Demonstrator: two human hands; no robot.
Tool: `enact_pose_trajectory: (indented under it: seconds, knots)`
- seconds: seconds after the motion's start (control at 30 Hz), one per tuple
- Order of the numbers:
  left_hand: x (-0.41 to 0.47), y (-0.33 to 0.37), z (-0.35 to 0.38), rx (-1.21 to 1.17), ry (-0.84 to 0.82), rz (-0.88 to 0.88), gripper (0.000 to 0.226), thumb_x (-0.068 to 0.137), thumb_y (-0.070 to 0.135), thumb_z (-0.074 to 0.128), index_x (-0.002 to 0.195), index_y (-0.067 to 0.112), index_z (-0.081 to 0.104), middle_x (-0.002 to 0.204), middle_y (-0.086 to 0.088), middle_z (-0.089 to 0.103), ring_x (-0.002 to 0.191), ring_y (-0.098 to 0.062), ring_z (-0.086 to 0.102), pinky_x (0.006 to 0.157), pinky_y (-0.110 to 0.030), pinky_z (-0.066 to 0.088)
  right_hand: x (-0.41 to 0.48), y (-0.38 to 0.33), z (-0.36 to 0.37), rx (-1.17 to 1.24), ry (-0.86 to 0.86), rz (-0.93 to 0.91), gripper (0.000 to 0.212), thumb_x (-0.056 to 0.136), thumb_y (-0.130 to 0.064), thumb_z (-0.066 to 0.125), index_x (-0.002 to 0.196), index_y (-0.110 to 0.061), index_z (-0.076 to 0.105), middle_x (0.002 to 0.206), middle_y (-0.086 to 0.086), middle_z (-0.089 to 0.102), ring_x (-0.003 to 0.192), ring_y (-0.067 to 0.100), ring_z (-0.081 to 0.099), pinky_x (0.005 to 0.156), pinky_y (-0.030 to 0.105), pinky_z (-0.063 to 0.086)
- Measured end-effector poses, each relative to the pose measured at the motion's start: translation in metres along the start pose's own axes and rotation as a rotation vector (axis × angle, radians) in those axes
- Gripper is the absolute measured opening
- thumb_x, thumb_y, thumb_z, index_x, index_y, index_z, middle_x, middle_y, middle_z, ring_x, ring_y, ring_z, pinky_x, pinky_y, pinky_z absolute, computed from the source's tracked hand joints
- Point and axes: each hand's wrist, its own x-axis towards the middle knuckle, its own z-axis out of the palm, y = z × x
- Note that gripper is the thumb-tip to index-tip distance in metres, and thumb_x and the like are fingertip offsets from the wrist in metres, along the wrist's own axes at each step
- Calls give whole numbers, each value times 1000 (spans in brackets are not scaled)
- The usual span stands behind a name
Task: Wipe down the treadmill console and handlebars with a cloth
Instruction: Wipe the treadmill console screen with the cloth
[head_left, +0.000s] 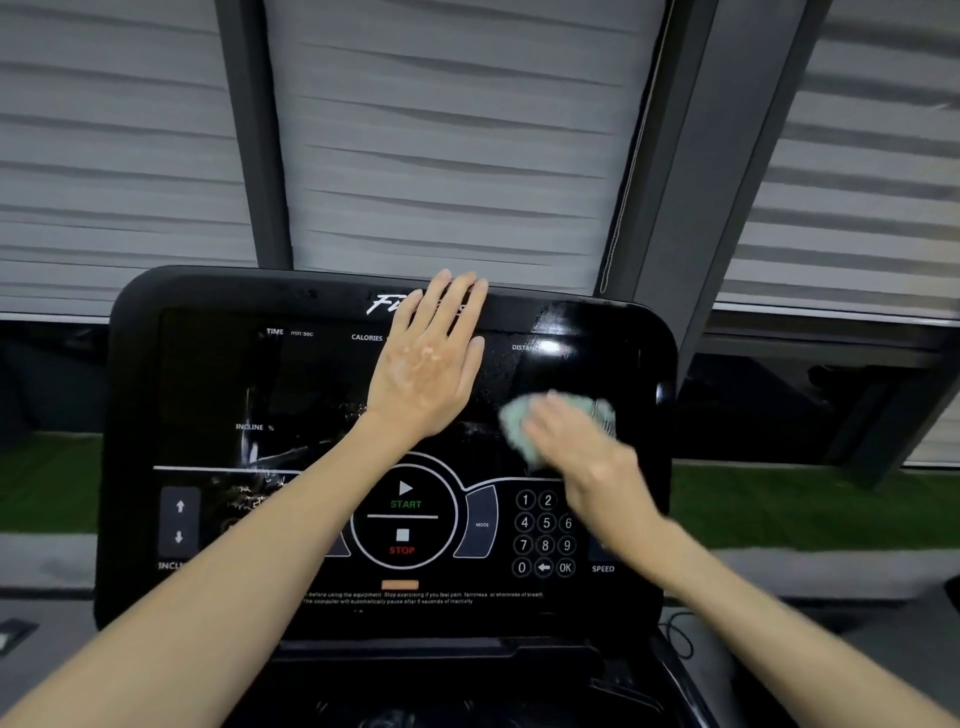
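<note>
One crumpled cloth (517, 422) on glossy console (208, 374)

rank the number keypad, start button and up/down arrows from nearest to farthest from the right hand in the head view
1. number keypad, just below the right hand holding the cloth.
2. start button, middle of the console.
3. up/down arrows, far left.

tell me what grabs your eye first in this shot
The big black treadmill console fills the middle, its ringed START/STOP button low at centre. A left hand lies flat on its upper middle, while the motion-blurred right hand covers a pale green cloth on the screen's right side.
</note>
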Motion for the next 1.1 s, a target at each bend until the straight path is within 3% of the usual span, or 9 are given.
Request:
enact_pose_trajectory:
  seconds: [0.13, 0.27, 0.4, 0.47, 0.53, 0.63, 0.77, 0.93, 1.1]
  knots:
    - [-1, 0, 0, -8, -7, -4, 54, 103, 32, 31, 152, 9, 31, 155, -8, 37, 145, -27, 29, 118, -42, 21, -90, -34, 16, 31, -326, -289, 52, 90, 3, 22, 133, -11, 48, 143, 5, 45, 140, 18, 31, 120, 32, 12]
    - [0, 0, 0, -7, -17, -5, 54, 103, 33, 31, 152, 9, 30, 155, -7, 36, 146, -27, 28, 118, -42, 21, -114, -28, 15, 92, -508, -368, 39, 106, -15, 24, 136, -20, 49, 147, -5, 45, 143, 12, 29, 119, 28, 17]
    - [0, -1, 0, -7, -20, -3, 55, 103, 32, 31, 152, 9, 30, 155, -7, 36, 145, -27, 28, 118, -42, 21, -68, -11, 3, 132, -392, -363, 39, 107, -14, 21, 132, -13, 50, 139, 4, 54, 136, 19, 42, 110, 37, 35]
    - [0, 0, 1, -2, -17, -5, 55, 102, 32, 32, 152, 9, 30, 155, -7, 36, 145, -27, 28, 118, -42, 21, -32, 14, 5, -3, -330, -339, 44, 97, -1, 27, 138, -9, 40, 139, 10, 53, 133, 25, 42, 110, 41, 32]
    - [1, 0, 0, -1, -19, -5, 55, 102, 32, 32, 152, 9, 31, 155, -7, 37, 145, -26, 29, 118, -42, 21, 9, 38, 5, -69, -272, -245, 77, 74, 6, 41, 148, -10, 27, 144, 10, 46, 138, 27, 34, 119, 40, 20]
    - [0, -1, -1, -6, -33, 5, 55, 102, 33, 32, 152, 9, 30, 155, -7, 36, 145, -27, 28, 118, -42, 21, 66, 49, -17, -92, -36, -26, 68, 70, 18, 36, 132, -4, 56, 138, 13, 54, 132, 29, 46, 116, 28, 27]
    - [0, -2, -3, -12, -37, 9, 55, 103, 33, 31, 152, 9, 30, 155, -8, 36, 145, -27, 28, 118, -42, 21, 101, 39, -28, -115, 129, 37, 57, 74, 20, 41, 123, 0, 63, 128, 16, 61, 120, 35, 57, 93, 40, 53]
    - [0, -2, -1, -17, -45, 13, 56, 101, 32, 31, 152, 9, 31, 155, -8, 37, 145, -27, 29, 117, -42, 22, 50, 12, -7, -46, 44, -12, 59, 77, 14, 31, 126, -1, 61, 135, 16, 55, 128, 31, 50, 110, 36, 36]
    - [0, -1, 0, -10, -44, 15, 55, 102, 32, 31, 152, 8, 31, 155, -8, 37, 145, -28, 28, 118, -42, 21, -51, -35, 16, 108, -203, -171, 59, 94, 7, 14, 126, -5, 62, 138, 10, 54, 133, 23, 46, 112, 38, 34]
